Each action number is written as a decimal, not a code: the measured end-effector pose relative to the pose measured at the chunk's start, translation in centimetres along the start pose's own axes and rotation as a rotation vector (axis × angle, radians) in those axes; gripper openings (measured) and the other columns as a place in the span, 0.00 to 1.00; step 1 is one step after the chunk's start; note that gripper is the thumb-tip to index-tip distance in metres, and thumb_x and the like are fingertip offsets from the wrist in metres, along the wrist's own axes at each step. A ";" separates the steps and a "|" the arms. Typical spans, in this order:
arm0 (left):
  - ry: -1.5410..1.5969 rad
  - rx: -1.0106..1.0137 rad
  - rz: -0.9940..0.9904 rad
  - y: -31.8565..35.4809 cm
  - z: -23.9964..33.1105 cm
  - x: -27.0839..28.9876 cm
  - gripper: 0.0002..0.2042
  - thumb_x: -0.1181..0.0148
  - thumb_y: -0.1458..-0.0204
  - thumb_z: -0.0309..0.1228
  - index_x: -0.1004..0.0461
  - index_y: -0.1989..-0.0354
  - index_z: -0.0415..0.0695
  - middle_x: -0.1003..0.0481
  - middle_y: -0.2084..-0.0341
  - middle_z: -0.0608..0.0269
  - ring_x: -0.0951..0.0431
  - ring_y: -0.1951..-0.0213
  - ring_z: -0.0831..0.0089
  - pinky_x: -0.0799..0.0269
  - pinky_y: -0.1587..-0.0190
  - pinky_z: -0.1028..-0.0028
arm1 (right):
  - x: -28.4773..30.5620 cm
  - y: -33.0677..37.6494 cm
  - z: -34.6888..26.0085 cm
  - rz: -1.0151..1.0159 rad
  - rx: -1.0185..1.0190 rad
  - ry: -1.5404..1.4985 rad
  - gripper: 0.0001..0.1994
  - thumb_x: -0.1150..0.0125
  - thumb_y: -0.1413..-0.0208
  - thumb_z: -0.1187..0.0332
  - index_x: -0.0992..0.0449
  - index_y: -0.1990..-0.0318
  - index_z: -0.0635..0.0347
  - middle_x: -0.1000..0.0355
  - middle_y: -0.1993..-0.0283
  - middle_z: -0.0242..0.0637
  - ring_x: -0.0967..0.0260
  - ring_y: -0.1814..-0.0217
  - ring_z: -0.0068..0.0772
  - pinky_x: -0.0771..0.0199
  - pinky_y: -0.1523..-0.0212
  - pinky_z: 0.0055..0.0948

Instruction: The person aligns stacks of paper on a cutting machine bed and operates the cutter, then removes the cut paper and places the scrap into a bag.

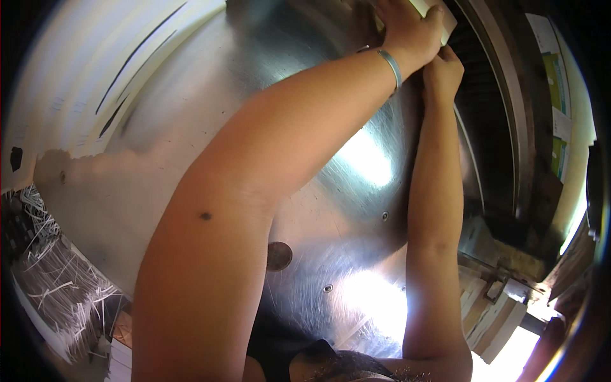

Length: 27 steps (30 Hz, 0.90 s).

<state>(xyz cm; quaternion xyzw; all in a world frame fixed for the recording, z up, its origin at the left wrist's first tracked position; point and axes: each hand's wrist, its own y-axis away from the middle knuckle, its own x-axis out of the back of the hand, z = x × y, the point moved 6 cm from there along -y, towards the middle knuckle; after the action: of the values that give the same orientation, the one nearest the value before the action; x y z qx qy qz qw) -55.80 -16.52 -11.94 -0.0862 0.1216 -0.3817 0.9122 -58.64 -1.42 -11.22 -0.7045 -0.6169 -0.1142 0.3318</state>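
Both my arms stretch far across a shiny metal table toward the top right. My left hand (412, 30), with a silver bracelet on its wrist, is closed on a pale, flat-sided block (449, 27), thumb along its near side. Just below it, my right hand (443, 71) has its fingers curled at the block's near end. Much of the block is cut off by the picture's upper edge or hidden by the left hand, so I cannot tell whether it is a paper stack.
Scratched metal tabletop (337, 223) lies beneath my arms, with a dark round spot (279, 256). Large white sheets (83, 83) stand at the left. Shredded paper strips (60, 280) pile up at lower left. A dark slotted machine part (487, 114) with a curved rim borders the right.
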 end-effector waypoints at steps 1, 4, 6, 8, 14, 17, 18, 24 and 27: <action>-0.009 -0.010 0.017 0.0 -0.1 -0.1 0.46 0.43 0.39 0.48 0.56 0.27 0.21 0.56 0.27 0.25 0.54 0.25 0.35 0.59 0.23 0.50 | -0.1 -0.1 0.0 -0.012 0.012 -0.014 0.26 0.27 0.50 0.57 0.17 0.44 0.59 0.16 0.53 0.46 0.19 0.52 0.34 0.23 0.48 0.34; 0.177 -0.063 0.027 0.9 0.7 -1.4 0.46 0.37 0.46 0.35 0.61 0.28 0.25 0.61 0.29 0.22 0.56 0.28 0.29 0.57 0.25 0.45 | 1.2 -1.1 1.1 -0.002 0.093 -0.061 0.24 0.30 0.47 0.61 0.18 0.46 0.68 0.16 0.56 0.43 0.23 0.57 0.23 0.24 0.52 0.28; 0.163 -0.029 0.020 1.4 1.2 -0.8 0.44 0.38 0.44 0.37 0.58 0.29 0.25 0.59 0.30 0.22 0.54 0.28 0.30 0.55 0.25 0.47 | 0.6 0.0 0.2 -0.031 0.077 -0.163 0.22 0.32 0.44 0.64 0.19 0.46 0.72 0.18 0.54 0.42 0.24 0.57 0.24 0.24 0.54 0.27; 0.262 0.037 -0.029 1.4 1.2 -0.7 0.46 0.40 0.44 0.30 0.67 0.26 0.28 0.66 0.27 0.26 0.62 0.26 0.32 0.58 0.24 0.44 | -0.1 0.8 -1.1 -0.065 0.051 -0.205 0.21 0.34 0.42 0.66 0.20 0.46 0.74 0.19 0.53 0.41 0.23 0.56 0.27 0.24 0.54 0.27; 0.319 0.092 -0.096 1.4 2.0 0.3 0.45 0.41 0.43 0.29 0.68 0.26 0.27 0.67 0.26 0.28 0.65 0.25 0.33 0.56 0.24 0.45 | 0.2 0.4 -0.3 -0.035 -0.027 -0.196 0.24 0.30 0.44 0.67 0.22 0.43 0.74 0.18 0.52 0.40 0.24 0.55 0.24 0.25 0.54 0.25; 0.291 0.048 -0.045 1.3 1.7 0.0 0.44 0.40 0.42 0.30 0.65 0.28 0.27 0.64 0.28 0.27 0.61 0.27 0.32 0.56 0.24 0.45 | 0.3 0.4 -0.7 -0.030 -0.019 -0.134 0.23 0.32 0.43 0.68 0.23 0.42 0.75 0.18 0.52 0.40 0.24 0.54 0.24 0.25 0.53 0.25; 0.278 0.016 -0.007 1.4 1.9 0.0 0.42 0.39 0.42 0.31 0.61 0.29 0.27 0.61 0.29 0.25 0.57 0.28 0.31 0.55 0.25 0.45 | 0.2 0.4 -0.6 -0.055 -0.004 -0.188 0.23 0.32 0.42 0.69 0.23 0.42 0.75 0.19 0.51 0.41 0.24 0.53 0.24 0.25 0.52 0.25; 0.180 -0.003 0.029 1.1 1.1 0.1 0.42 0.37 0.45 0.34 0.57 0.29 0.27 0.55 0.32 0.23 0.49 0.30 0.30 0.52 0.27 0.47 | -0.3 0.5 -0.1 -0.081 0.052 -0.248 0.24 0.31 0.45 0.70 0.23 0.42 0.74 0.18 0.50 0.42 0.23 0.52 0.26 0.25 0.51 0.26; 0.169 -0.054 0.057 0.9 1.0 -0.7 0.38 0.38 0.45 0.36 0.50 0.33 0.27 0.52 0.33 0.26 0.44 0.33 0.34 0.48 0.29 0.48 | 0.2 -1.1 1.5 -0.022 0.089 -0.135 0.26 0.29 0.48 0.63 0.20 0.42 0.67 0.17 0.52 0.42 0.21 0.53 0.26 0.25 0.50 0.27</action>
<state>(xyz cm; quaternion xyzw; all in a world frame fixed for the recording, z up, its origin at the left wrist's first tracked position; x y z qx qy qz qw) -55.37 -15.34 -11.14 -0.0748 0.2111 -0.3582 0.9064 -60.02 -0.30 -11.87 -0.6884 -0.6498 -0.0425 0.3193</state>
